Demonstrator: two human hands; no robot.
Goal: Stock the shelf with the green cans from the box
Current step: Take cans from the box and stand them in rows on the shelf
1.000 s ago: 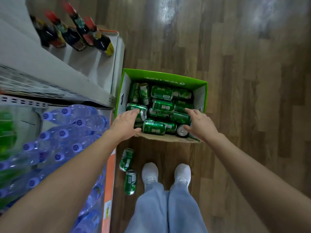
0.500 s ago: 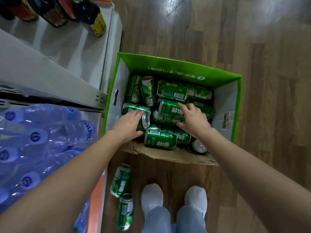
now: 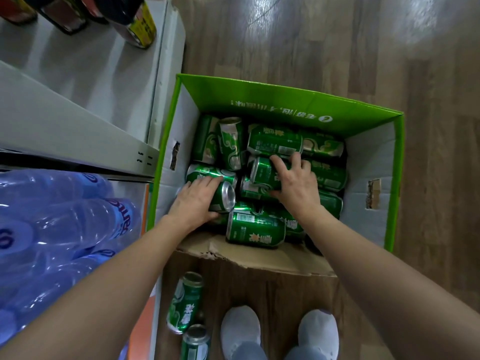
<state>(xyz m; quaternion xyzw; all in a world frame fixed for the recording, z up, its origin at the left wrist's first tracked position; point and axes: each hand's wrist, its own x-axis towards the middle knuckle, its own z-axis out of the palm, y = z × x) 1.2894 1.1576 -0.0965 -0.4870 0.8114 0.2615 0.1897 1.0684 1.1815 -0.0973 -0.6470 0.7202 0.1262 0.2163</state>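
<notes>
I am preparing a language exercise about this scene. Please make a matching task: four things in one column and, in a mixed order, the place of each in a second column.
Column one:
1 left hand
2 right hand
3 water bottles
4 two loose cans

Column two:
A on the floor, beside the white shoes
B grips the side can near the left wall of the box
C below the grey shelf
D grips the middle can in the box

Pairs: 1-B, 2-D, 3-C, 4-A.
</notes>
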